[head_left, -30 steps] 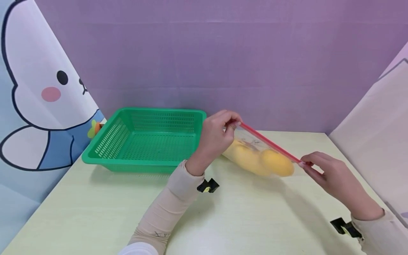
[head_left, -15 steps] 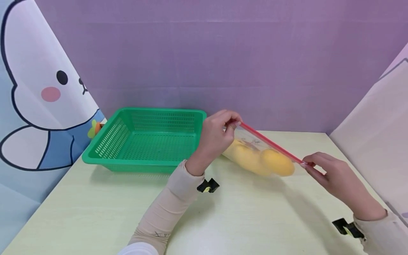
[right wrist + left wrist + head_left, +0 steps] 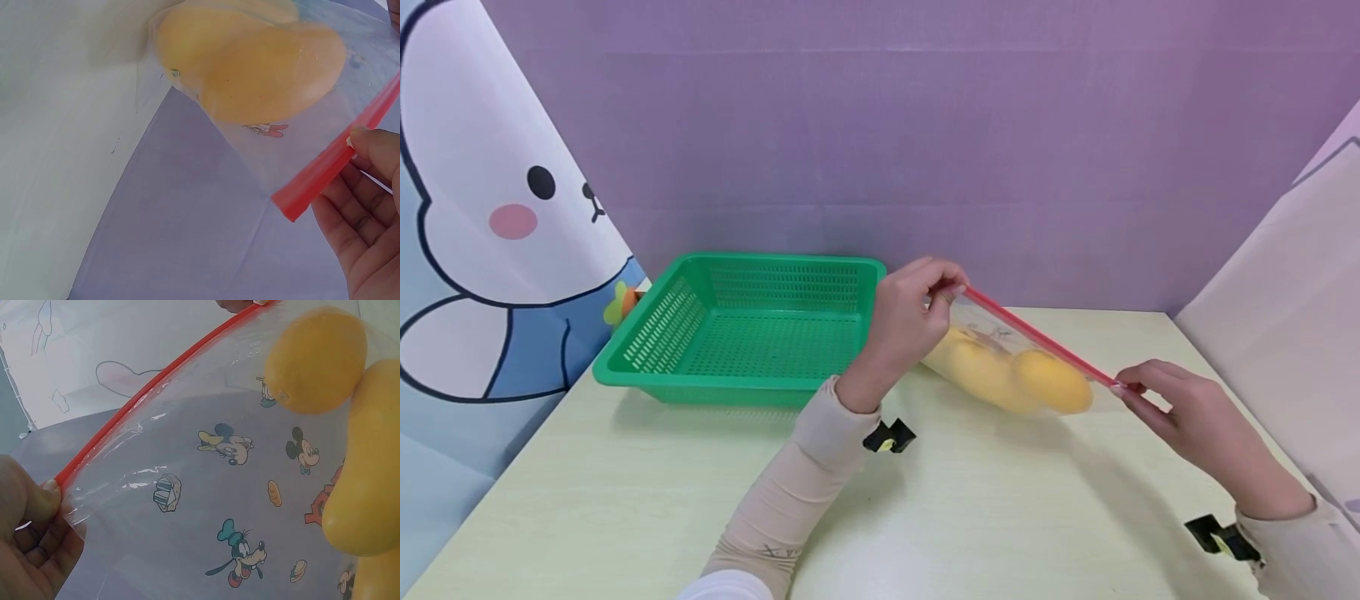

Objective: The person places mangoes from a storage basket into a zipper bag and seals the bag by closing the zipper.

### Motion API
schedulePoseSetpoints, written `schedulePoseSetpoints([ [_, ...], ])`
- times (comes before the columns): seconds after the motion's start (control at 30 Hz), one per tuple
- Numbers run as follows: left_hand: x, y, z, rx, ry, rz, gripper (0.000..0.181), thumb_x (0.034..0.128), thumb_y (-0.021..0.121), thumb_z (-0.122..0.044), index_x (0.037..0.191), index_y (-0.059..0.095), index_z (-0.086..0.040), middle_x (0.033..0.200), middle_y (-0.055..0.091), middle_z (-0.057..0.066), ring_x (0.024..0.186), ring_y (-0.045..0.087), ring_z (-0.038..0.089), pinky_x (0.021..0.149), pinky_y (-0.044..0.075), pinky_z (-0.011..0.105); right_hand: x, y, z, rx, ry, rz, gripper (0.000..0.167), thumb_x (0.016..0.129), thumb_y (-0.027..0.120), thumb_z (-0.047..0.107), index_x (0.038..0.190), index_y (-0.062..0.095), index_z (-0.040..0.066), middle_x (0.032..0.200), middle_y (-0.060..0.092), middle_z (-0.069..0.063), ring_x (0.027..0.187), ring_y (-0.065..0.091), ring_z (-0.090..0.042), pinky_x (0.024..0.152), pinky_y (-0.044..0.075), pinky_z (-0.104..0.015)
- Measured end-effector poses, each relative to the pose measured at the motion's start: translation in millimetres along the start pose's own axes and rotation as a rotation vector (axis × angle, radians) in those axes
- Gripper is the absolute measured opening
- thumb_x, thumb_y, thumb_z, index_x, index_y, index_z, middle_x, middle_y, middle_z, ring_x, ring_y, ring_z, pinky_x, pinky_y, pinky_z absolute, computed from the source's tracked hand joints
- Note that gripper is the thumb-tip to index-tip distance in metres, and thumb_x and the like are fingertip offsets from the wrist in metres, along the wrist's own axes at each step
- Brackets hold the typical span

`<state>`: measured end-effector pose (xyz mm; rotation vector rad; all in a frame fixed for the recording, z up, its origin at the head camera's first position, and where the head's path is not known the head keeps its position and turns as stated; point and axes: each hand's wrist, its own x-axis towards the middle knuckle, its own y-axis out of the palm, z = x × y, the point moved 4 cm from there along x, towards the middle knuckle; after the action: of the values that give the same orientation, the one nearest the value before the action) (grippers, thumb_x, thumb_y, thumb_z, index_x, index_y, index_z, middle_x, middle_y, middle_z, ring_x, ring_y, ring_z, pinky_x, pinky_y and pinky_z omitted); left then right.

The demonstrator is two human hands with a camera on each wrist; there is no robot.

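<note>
A clear zip bag (image 3: 212,487) with cartoon prints and a red zip strip (image 3: 1037,337) hangs above the table, tilted down to the right. Several yellow mangoes (image 3: 1052,382) lie inside it. My left hand (image 3: 917,308) pinches the upper left end of the strip; in the left wrist view its thumb and fingers grip that corner. Lower down, my right hand (image 3: 1187,421) pinches the strip near its right end. A small white piece (image 3: 350,147) shows under the right thumb tip, and a short red end sticks out past the fingers.
A green perforated basket (image 3: 737,383) stands on the pale table (image 3: 625,500) left of the bag. Behind its left side, an orange and green object (image 3: 621,304) is partly hidden. A purple cloth (image 3: 925,150) hangs behind the table.
My right hand has slid a little right and down along the red strip. The left hand and the bag have stayed nearly still.
</note>
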<state>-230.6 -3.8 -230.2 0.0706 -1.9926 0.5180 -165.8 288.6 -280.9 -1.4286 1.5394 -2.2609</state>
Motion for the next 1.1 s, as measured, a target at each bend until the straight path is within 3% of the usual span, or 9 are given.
schedulePoseSetpoints([
  [0.13, -0.5, 0.3, 2.5, 0.001, -0.005, 0.002, 0.015, 0.0829, 0.059, 0.008, 0.080, 0.068, -0.003, 0.078, 0.065, 0.005, 0.066, 0.053, 0.011, 0.058, 0.042, 0.018, -0.5, 2.4, -2.7, -0.005, -0.003, -0.002, 0.046, 0.096, 0.039, 0.050, 0.086, 0.065, 0.013, 0.079, 0.060, 0.013, 0.076, 0.048, 0.008, 0.063, 0.042, -0.008],
  [0.83, -0.2, -0.7, 2.9, 0.005, 0.001, -0.009, 0.017, 0.0819, 0.057, 0.010, 0.079, 0.067, -0.003, 0.078, 0.065, 0.005, 0.066, 0.054, 0.011, 0.059, 0.043, 0.018, -6.9, 0.1, -9.1, -0.041, -0.007, -0.004, 0.048, 0.096, 0.038, 0.050, 0.086, 0.065, 0.012, 0.078, 0.060, 0.013, 0.076, 0.047, 0.009, 0.065, 0.042, -0.007],
  [1.1, -1.0, -0.8, 4.9, 0.010, -0.016, 0.004, 0.017, 0.0831, 0.057, 0.009, 0.080, 0.067, -0.005, 0.079, 0.065, 0.004, 0.067, 0.054, 0.010, 0.059, 0.044, 0.020, -9.7, -0.5, -11.9, -0.049, -0.013, -0.009, 0.048, 0.096, 0.039, 0.051, 0.086, 0.065, 0.013, 0.077, 0.059, 0.013, 0.074, 0.046, 0.009, 0.060, 0.041, -0.009],
])
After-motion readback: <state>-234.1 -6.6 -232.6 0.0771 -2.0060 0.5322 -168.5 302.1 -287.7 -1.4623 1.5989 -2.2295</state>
